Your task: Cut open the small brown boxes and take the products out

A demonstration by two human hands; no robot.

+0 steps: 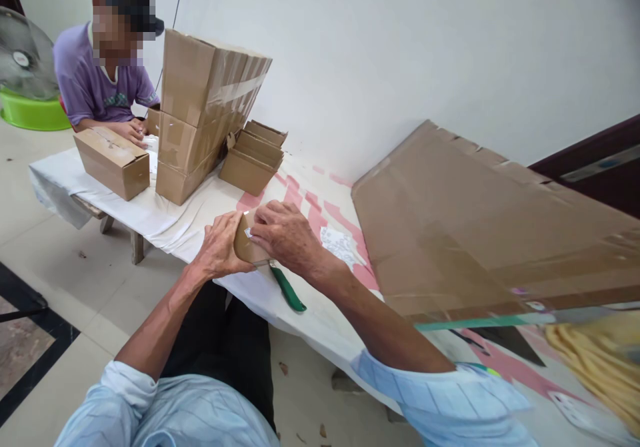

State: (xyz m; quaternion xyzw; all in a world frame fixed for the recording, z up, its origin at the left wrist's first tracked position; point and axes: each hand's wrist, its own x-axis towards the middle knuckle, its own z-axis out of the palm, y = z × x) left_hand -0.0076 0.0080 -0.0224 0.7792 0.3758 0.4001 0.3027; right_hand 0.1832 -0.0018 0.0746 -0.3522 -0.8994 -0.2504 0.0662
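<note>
My left hand (220, 243) is wrapped round the left side of a small brown cardboard box (243, 248) at the table's near edge. Over the top of that box, my right hand (285, 232) has its fingers pinched on a small white label (249, 232) against the cardboard. A tool with a green handle (287, 289) lies just below the box; most of its other end is hidden. Small white printed labels (341, 243) lie spread on the cloth to the right of my right hand.
Stacked cardboard boxes (183, 143), a box with open flaps (250, 167) and a closed box (113, 160) stand on the cloth-covered table (170, 217). A large cardboard panel (480, 227) leans at right. Another person (107, 87) sits at the far end, near a fan (25, 57).
</note>
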